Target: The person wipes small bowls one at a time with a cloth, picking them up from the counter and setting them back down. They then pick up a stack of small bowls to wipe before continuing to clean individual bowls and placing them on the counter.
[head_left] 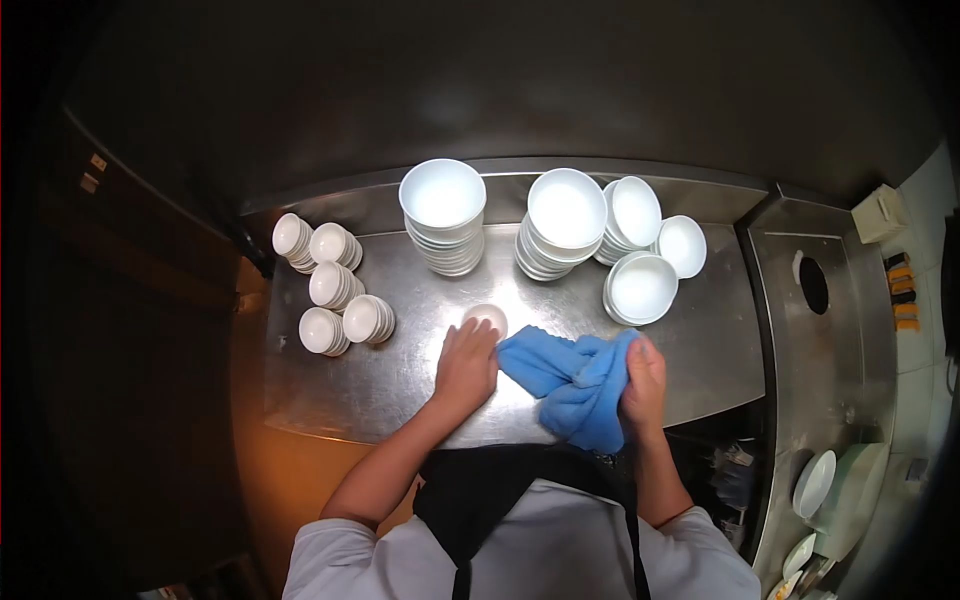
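My left hand [467, 358] is at a small white bowl [487, 316] near the middle of the steel counter, its fingers closed over the near rim. Bunched in my right hand [643, 382] is a blue cloth [578, 378], whose loose end stretches left almost to my left hand. Off to the left stand several short stacks of small white bowls [330, 288]. Behind my hands rise tall stacks of larger white bowls, one at the centre [443, 200] and another right of it [567, 208].
More large bowls [641, 288] cluster at the right of the steel counter [420, 385]. A raised ledge runs along its back, against a dark wall. Beyond the right edge is a metal unit with a round dark hole [813, 286] and oval white dishes [815, 484].
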Motion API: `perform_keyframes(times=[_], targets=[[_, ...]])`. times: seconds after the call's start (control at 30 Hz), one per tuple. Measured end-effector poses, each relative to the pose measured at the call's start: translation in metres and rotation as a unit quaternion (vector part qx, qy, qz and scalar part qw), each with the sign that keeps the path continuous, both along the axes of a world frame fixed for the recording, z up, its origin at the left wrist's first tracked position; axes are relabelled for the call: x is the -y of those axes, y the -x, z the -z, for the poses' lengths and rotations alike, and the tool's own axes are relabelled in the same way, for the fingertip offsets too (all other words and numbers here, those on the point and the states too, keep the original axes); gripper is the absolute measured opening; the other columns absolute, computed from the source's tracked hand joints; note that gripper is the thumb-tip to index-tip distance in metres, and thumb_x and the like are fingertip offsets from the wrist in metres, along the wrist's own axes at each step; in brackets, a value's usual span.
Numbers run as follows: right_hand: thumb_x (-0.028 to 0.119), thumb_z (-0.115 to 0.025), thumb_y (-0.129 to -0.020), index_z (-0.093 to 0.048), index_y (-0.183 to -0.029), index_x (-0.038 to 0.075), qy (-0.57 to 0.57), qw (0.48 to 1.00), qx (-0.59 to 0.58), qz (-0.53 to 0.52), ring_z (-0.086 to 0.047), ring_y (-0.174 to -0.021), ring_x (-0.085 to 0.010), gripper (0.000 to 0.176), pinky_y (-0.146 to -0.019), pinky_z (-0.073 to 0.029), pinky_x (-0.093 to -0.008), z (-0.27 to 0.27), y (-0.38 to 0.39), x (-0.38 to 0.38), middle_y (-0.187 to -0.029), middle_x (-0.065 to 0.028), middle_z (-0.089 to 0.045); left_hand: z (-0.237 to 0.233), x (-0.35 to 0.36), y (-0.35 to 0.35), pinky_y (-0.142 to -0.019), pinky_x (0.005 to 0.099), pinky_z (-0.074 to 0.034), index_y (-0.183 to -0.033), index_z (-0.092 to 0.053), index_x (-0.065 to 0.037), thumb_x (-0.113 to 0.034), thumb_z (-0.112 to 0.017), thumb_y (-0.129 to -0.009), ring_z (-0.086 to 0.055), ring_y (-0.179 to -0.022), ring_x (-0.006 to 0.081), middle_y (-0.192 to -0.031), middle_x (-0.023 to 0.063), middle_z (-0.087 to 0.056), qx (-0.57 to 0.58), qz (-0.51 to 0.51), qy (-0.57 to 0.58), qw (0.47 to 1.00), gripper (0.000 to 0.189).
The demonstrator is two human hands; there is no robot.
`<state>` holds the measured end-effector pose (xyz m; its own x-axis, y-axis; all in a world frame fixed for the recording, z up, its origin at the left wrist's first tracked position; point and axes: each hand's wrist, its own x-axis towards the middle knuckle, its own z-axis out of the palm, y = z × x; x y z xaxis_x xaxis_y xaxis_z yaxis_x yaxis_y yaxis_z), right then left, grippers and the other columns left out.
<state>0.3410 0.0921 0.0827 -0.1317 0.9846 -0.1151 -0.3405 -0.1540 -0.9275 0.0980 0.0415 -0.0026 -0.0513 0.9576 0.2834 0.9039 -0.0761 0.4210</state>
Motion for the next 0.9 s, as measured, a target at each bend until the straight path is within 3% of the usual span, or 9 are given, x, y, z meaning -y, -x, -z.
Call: perform_keyframes(times=[0.1, 0.23, 0.33, 0.47, 0.57, 0.67, 0.77, 0.83, 0.9], targets=[[0.026, -0.050, -0.104, -0.059, -0.095, 0.001, -0.106, 0.987, 0.118, -0.007, -0.056, -0.078, -0.0086, 0.028, -0.073, -0.047, -0.0255, 0.030, 0.000, -0.024, -0.084, -0.0003, -0.060, -0.015, 0.012, 0.019, -0.108, 0.0545, -0.037, -0.111, -0.069, -0.002, -0.013, -0.067, -0.087, -0.055, -0.123, 0.0376, -0.124, 0.0174, -0.065, 0.063, -0.047, 0.023, 0.997, 0.026], [0.027, -0.049, -0.104, -0.059, -0.092, 0.002, -0.121, 0.984, -0.071, 0.113, -0.052, -0.076, -0.0069, 0.029, -0.070, -0.045, -0.0237, -0.056, 0.020, -0.043, -0.084, 0.0001, -0.058, -0.010, 0.015, 0.033, -0.110, 0.0502, -0.037, -0.108, -0.070, -0.001, -0.012, -0.063, -0.090, -0.055, -0.124, 0.0382, -0.121, 0.0208, -0.066, 0.038, -0.057, 0.029, 0.997, 0.022], [0.027, -0.051, -0.104, -0.059, -0.093, 0.002, -0.197, 0.980, 0.001, 0.013, -0.052, -0.076, -0.0063, 0.028, -0.069, -0.045, -0.0239, -0.059, 0.029, -0.045, -0.084, 0.0001, -0.059, -0.004, 0.016, 0.032, -0.113, 0.0555, -0.031, -0.109, -0.069, 0.000, -0.012, -0.057, -0.095, -0.057, -0.121, 0.0382, -0.121, 0.0223, -0.065, 0.136, -0.087, 0.013, 0.987, 0.022], [0.028, -0.053, -0.104, -0.060, -0.095, 0.002, -0.131, 0.976, 0.090, -0.148, -0.054, -0.075, -0.0060, 0.028, -0.069, -0.047, -0.0236, -0.005, 0.055, -0.039, -0.083, -0.0003, -0.062, -0.009, 0.015, 0.030, -0.111, 0.0579, -0.032, -0.112, -0.065, 0.002, -0.015, -0.056, -0.096, -0.056, -0.120, 0.0407, -0.120, 0.0224, -0.065, 0.152, -0.128, 0.016, 0.980, 0.025], [0.029, -0.053, -0.104, -0.061, -0.095, 0.003, -0.065, 0.985, 0.056, -0.151, -0.054, -0.073, -0.0054, 0.028, -0.067, -0.047, -0.0225, 0.023, 0.074, -0.020, -0.083, 0.0000, -0.063, -0.018, 0.014, 0.032, -0.108, 0.0515, -0.039, -0.110, -0.062, 0.002, -0.014, -0.052, -0.098, -0.057, -0.119, 0.0413, -0.120, 0.0236, -0.064, 0.154, -0.125, -0.013, 0.980, 0.023], [0.026, -0.055, -0.103, -0.060, -0.096, 0.000, -0.050, 0.993, 0.055, -0.091, -0.053, -0.072, -0.0060, 0.027, -0.066, -0.047, -0.0256, 0.029, 0.086, -0.007, -0.080, -0.0003, -0.063, -0.039, 0.018, 0.023, -0.095, 0.0382, -0.048, -0.104, -0.061, 0.003, -0.014, -0.050, -0.100, -0.064, -0.106, 0.0309, -0.109, 0.0199, -0.067, 0.316, -0.196, -0.023, 0.928, 0.020], [0.022, -0.057, -0.100, -0.061, -0.111, -0.004, -0.072, 0.979, 0.183, -0.046, -0.063, -0.088, -0.0166, 0.029, -0.080, -0.051, -0.0325, 0.040, 0.102, 0.008, -0.099, -0.0119, -0.068, -0.045, 0.020, 0.021, -0.079, 0.0281, -0.049, -0.103, -0.059, 0.001, -0.014, -0.048, -0.102, -0.061, -0.086, 0.0163, -0.095, 0.0115, -0.066, 0.456, -0.181, 0.025, 0.871, 0.019], [0.017, -0.058, -0.096, -0.057, -0.126, -0.005, -0.357, 0.897, 0.254, -0.064, -0.060, -0.116, -0.0304, 0.037, -0.098, -0.046, -0.0391, 0.028, 0.128, 0.018, -0.126, -0.0234, -0.060, -0.034, 0.015, 0.003, -0.072, 0.0258, -0.046, -0.103, -0.058, 0.001, -0.013, -0.050, -0.101, -0.051, -0.077, 0.0094, -0.086, 0.0048, -0.060, 0.619, -0.080, -0.006, 0.781, 0.016], [0.014, -0.055, -0.095, -0.056, -0.130, -0.004, -0.352, 0.898, 0.255, -0.077, -0.052, -0.129, -0.0361, 0.040, -0.106, -0.040, -0.0390, 0.021, 0.139, 0.024, -0.139, -0.0261, -0.051, -0.037, 0.022, -0.004, -0.073, 0.0260, -0.048, -0.103, -0.055, 0.001, -0.008, -0.048, -0.101, -0.056, -0.080, 0.0093, -0.089, 0.0052, -0.063, 0.539, -0.038, -0.023, 0.841, 0.012]])
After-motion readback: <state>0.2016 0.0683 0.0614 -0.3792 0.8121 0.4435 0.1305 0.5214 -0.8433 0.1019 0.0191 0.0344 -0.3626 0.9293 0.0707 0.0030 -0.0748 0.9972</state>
